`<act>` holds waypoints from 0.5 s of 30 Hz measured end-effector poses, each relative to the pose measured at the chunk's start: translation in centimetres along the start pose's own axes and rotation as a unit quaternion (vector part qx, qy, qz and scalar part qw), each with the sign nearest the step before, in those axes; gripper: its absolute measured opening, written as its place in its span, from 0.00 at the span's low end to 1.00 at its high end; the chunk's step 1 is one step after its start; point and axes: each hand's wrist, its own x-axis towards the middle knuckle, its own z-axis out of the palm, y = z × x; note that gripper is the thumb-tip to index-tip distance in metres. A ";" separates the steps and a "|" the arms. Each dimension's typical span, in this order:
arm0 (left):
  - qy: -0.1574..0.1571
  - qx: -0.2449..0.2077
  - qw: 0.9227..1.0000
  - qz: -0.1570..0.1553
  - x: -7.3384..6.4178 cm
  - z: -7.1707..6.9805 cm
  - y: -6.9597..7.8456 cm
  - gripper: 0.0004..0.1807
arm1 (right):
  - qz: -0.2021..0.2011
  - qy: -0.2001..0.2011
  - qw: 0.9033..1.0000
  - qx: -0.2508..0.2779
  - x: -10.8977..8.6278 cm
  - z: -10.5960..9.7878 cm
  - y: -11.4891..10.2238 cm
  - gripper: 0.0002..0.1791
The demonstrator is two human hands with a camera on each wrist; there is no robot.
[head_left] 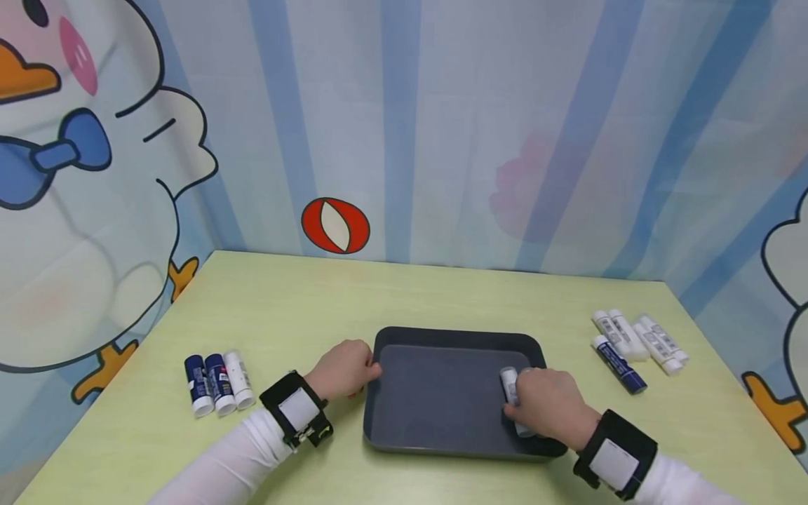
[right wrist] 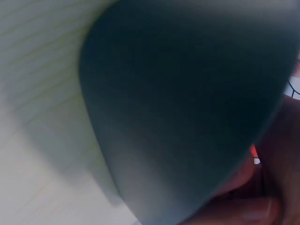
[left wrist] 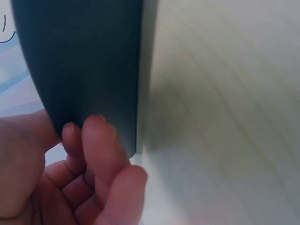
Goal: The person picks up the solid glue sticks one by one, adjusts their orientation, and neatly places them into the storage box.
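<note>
A dark grey tray (head_left: pixel 435 393) lies on the table between the hands. My left hand (head_left: pixel 344 368) pinches its left rim, the thumb over the edge and the fingers along the outer wall. In the left wrist view that tray wall (left wrist: pixel 84 56) rises just above the fingertips (left wrist: pixel 96 136). My right hand (head_left: pixel 552 403) reaches over the right rim and grips a white glue stick (head_left: pixel 508 382) at the right end of the tray. Much of this glue stick is hidden by the hand. The tray wall (right wrist: pixel 178 103) covers most of the right wrist view.
Two blue glue sticks (head_left: pixel 219 382) and a white one (head_left: pixel 238 379) lie side by side at the left. Toward the right edge lie several white glue sticks (head_left: pixel 656 344) and a dark blue one (head_left: pixel 618 365). A patterned curtain (head_left: pixel 442 140) hangs behind the table.
</note>
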 end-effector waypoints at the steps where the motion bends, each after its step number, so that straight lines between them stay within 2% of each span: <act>1: 0.000 0.000 1.000 0.000 0.0 0.0 0.0 0.25 | 0.001 -0.002 1.000 0.000 0.0 -0.1 0.0 0.22; 8: -0.003 -0.005 1.000 0.002 0.0 -0.1 0.1 0.25 | 0.007 -0.021 1.000 0.003 0.1 -0.4 0.1 0.21; 15: -0.005 -0.007 1.000 0.002 -0.2 -0.2 0.3 0.26 | -0.001 -0.013 1.000 -0.002 0.2 -0.3 0.2 0.22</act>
